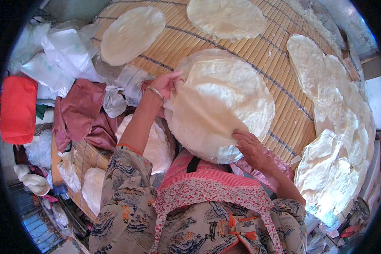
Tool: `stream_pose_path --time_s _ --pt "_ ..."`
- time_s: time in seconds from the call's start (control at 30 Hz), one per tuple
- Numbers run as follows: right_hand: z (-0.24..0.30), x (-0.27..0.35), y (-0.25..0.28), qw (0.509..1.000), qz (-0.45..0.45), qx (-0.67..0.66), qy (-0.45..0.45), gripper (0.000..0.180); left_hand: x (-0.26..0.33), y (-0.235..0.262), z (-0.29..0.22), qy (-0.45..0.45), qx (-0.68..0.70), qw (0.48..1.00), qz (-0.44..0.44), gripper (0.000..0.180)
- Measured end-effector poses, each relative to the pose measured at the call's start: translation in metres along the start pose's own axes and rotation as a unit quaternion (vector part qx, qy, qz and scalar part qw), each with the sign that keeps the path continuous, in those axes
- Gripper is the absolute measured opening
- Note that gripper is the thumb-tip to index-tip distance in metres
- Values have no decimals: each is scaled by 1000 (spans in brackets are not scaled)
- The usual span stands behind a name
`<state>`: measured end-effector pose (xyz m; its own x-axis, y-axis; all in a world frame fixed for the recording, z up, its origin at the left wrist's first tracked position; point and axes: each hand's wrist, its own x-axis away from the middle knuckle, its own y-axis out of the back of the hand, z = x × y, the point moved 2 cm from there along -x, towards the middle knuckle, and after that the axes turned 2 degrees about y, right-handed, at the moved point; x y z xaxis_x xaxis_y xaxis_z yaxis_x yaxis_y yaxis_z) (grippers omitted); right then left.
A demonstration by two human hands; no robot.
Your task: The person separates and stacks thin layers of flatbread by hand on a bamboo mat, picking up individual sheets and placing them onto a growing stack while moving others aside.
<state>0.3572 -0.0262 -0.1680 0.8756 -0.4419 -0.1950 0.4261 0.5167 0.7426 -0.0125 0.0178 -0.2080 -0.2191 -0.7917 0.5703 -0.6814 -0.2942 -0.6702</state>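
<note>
My left hand (165,82) grips the left edge of a stack of thin, round, pale sheets (218,101), fingers closed over the rim. On the stack's lower edge rests my right hand (250,146), palm down, fingers pinching the top sheet. The stack lies partly on a slatted bamboo mat (186,40) and partly over my lap. A thin bracelet sits on my left wrist. I wear a patterned shirt and a pink floral apron (207,188).
Single round sheets lie on the mat at top left (131,34) and top centre (226,17); overlapping ones run down the right side (334,127). White plastic bags (59,59), maroon cloth (82,112) and a red bag (17,109) pile at the left. More sheets (154,146) sit under my left arm.
</note>
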Motion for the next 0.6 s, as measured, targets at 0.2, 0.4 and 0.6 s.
stream_pose_path --time_s 0.2,0.4,0.6 --pt "-5 4 -4 1000 -19 -2 -7 21 14 -29 -4 68 -85 987 116 17" --pt "-1 3 -4 1000 -20 -10 -21 25 23 -22 -12 -55 -216 974 -32 13" --pt "0 11 5 1000 -3 -2 -23 18 33 3 -13 -66 -158 985 -30 20"
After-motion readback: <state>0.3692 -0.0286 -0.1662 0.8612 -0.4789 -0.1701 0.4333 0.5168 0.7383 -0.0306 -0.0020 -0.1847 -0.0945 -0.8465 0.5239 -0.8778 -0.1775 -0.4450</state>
